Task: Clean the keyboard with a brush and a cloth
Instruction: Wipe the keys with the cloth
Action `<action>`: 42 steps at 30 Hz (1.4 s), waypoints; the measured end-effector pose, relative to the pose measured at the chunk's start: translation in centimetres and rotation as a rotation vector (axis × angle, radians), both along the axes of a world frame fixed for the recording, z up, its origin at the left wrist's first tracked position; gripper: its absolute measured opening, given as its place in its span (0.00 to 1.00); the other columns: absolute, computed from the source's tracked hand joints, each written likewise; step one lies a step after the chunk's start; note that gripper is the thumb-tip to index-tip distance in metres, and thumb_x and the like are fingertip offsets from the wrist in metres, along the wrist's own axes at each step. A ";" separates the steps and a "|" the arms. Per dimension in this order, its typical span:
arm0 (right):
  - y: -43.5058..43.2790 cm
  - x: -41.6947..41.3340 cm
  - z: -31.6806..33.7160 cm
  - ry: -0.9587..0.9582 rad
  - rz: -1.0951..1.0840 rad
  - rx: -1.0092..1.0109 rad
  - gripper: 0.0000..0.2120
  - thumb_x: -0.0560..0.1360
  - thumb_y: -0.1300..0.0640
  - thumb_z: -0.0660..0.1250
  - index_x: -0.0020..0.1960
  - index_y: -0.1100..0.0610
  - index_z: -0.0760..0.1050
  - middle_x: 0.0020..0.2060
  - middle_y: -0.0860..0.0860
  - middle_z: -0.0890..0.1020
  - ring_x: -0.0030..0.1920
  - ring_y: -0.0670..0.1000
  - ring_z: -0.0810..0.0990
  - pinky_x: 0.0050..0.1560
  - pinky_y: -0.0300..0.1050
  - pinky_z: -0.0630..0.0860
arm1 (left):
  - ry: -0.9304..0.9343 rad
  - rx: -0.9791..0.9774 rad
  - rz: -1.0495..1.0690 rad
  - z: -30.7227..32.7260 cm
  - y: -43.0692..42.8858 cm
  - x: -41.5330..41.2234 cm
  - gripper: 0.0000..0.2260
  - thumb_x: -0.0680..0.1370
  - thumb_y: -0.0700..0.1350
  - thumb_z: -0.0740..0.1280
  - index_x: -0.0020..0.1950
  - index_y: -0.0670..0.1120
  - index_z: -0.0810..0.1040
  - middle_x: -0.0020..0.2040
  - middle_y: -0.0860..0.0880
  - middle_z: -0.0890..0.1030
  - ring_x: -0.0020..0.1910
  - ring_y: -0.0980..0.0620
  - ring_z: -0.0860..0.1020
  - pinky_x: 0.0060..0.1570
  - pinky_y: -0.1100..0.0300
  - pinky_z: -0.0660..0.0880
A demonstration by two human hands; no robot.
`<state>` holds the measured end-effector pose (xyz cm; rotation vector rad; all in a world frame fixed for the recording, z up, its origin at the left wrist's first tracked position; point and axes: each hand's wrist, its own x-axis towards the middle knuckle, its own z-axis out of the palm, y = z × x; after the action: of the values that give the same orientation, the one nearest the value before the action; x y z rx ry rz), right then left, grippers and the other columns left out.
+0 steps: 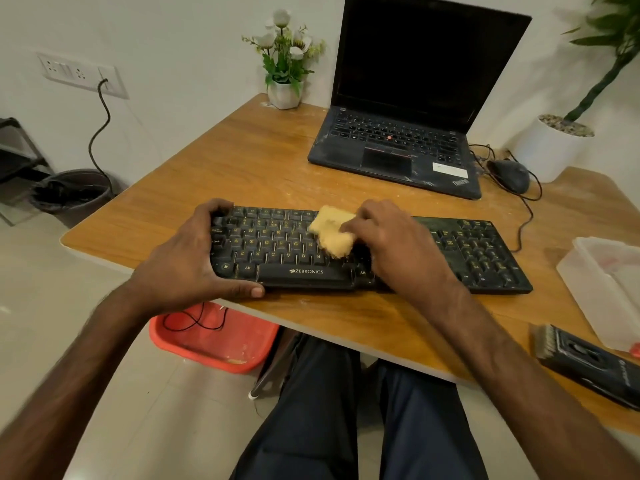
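wooden desk (263, 174) by white wall (180, 36) holds keyboard (450, 251).

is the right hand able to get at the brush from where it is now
Probably yes: the brush lies uncovered off to its right with nothing between them, though the right hand is busy holding the yellow cloth.

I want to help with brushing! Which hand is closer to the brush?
Right. The right hand holds the cloth on the keyboard, left of the brush; the left hand grips the keyboard's left end, farther away.
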<state>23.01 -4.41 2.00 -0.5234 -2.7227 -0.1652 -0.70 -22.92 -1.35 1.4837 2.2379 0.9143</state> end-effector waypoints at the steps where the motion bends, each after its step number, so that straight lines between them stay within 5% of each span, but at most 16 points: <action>1: 0.8 -0.2 0.4 0.009 -0.062 -0.008 0.17 0.74 0.63 0.71 0.62 0.55 0.78 0.52 0.53 0.78 0.51 0.51 0.74 0.50 0.50 0.77 | -0.001 0.000 0.001 0.0 0.0 0.0 0.61 0.48 0.80 0.72 0.76 0.60 0.53 0.69 0.60 0.67 0.65 0.57 0.71 0.63 0.52 0.71; 7: -2.1 -1.4 -0.1 0.040 0.039 -0.231 0.17 0.74 0.67 0.69 0.62 0.57 0.78 0.54 0.51 0.77 0.55 0.49 0.73 0.57 0.43 0.73 | 0.011 -0.005 0.003 0.0 0.0 0.1 0.60 0.49 0.80 0.72 0.75 0.61 0.53 0.68 0.60 0.67 0.65 0.56 0.71 0.64 0.48 0.73; 12: -1.0 -1.8 0.0 0.011 -0.047 -0.078 0.18 0.74 0.64 0.70 0.63 0.56 0.77 0.52 0.51 0.76 0.52 0.49 0.73 0.49 0.40 0.69 | 0.004 -0.012 -0.007 0.1 0.0 -0.1 0.61 0.48 0.81 0.71 0.75 0.61 0.53 0.68 0.60 0.66 0.65 0.57 0.70 0.64 0.48 0.73; 15: 0.6 -2.0 0.7 0.026 -0.166 -0.129 0.17 0.76 0.63 0.68 0.64 0.55 0.77 0.53 0.50 0.75 0.54 0.48 0.72 0.53 0.41 0.71 | 0.004 -0.009 -0.008 0.1 0.1 0.0 0.61 0.48 0.81 0.71 0.75 0.61 0.53 0.69 0.60 0.66 0.65 0.57 0.70 0.64 0.48 0.72; 22: -2.9 -2.8 -0.1 -0.016 0.016 -0.139 0.18 0.74 0.66 0.69 0.63 0.57 0.77 0.54 0.51 0.76 0.54 0.49 0.72 0.52 0.41 0.72 | 0.005 -0.001 -0.010 0.0 0.1 -0.1 0.61 0.48 0.81 0.71 0.75 0.61 0.53 0.68 0.60 0.67 0.65 0.57 0.71 0.62 0.51 0.73; 29: -0.1 -2.3 0.8 0.019 -0.251 -0.106 0.17 0.77 0.61 0.67 0.65 0.54 0.75 0.53 0.49 0.73 0.51 0.45 0.68 0.55 0.41 0.71 | -0.003 -0.003 0.002 0.1 0.0 0.1 0.62 0.48 0.80 0.71 0.76 0.60 0.52 0.69 0.60 0.66 0.65 0.57 0.70 0.63 0.51 0.71; 37: -2.9 -4.7 -0.1 0.044 -0.002 -0.139 0.18 0.75 0.64 0.69 0.63 0.55 0.77 0.55 0.52 0.77 0.55 0.49 0.73 0.56 0.44 0.74 | -0.006 0.003 -0.016 0.1 0.0 -0.2 0.61 0.49 0.80 0.72 0.76 0.60 0.52 0.69 0.59 0.67 0.65 0.56 0.71 0.62 0.53 0.71; 42: -0.6 -3.0 0.4 0.031 -0.187 -0.098 0.17 0.78 0.62 0.65 0.66 0.54 0.74 0.55 0.51 0.75 0.56 0.49 0.71 0.56 0.47 0.75 | -0.013 0.001 -0.018 0.1 0.1 0.0 0.61 0.49 0.79 0.72 0.76 0.59 0.52 0.68 0.59 0.68 0.64 0.58 0.71 0.59 0.57 0.69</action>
<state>19.97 -4.99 2.39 -0.8027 -2.6592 -0.0706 -0.72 -22.81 -1.25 1.4916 2.2123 0.9172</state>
